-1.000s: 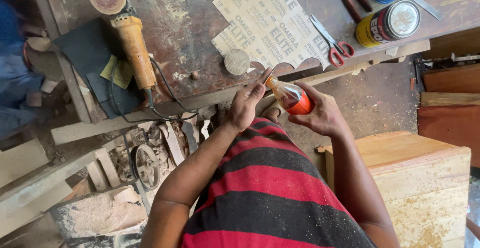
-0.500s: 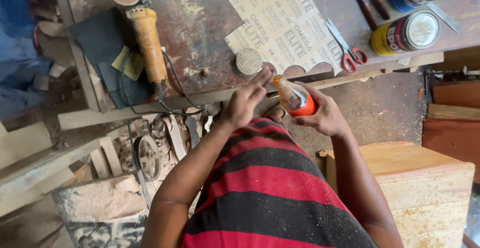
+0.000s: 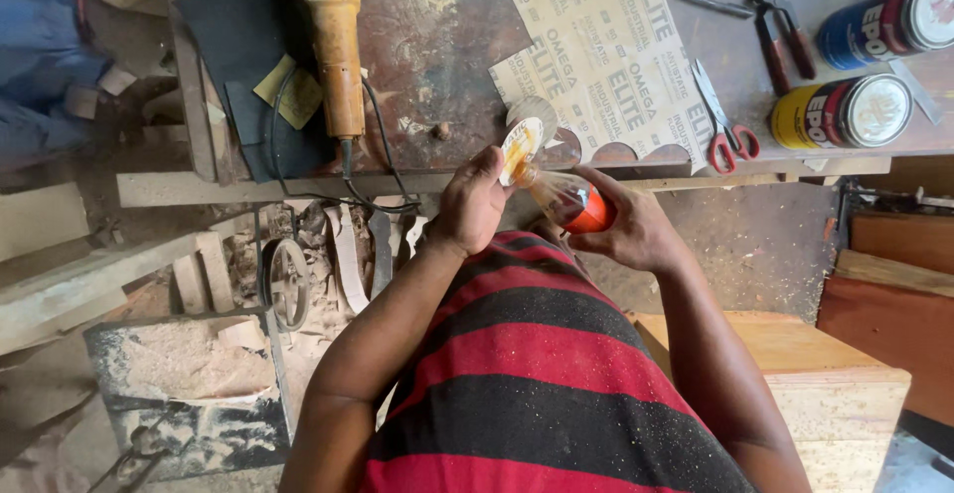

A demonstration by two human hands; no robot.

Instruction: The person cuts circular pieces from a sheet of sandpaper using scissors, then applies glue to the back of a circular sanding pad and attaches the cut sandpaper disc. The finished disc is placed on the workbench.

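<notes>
The right hand (image 3: pixel 631 230) gripped an orange bottle (image 3: pixel 571 205), nozzle against a disc (image 3: pixel 520 145). The left hand (image 3: pixel 472 205) pinched that disc, just below the sandpaper sheet (image 3: pixel 611 66) on the counter (image 3: pixel 447 26).

Workbench (image 3: pixel 447 36): worn, stained wooden top. On it: orange angle grinder (image 3: pixel 336 51) with black cord, lying beside a dark sheet (image 3: pixel 234 46) bearing yellow scraps (image 3: pixel 286 95); printed sandpaper sheets (image 3: pixel 606 66), edge cut in scallops; red-handled scissors (image 3: pixel 723 125); pliers (image 3: pixel 780 31); yellow tin (image 3: pixel 840 112) and blue tin (image 3: pixel 889 18), both on their sides.
</notes>
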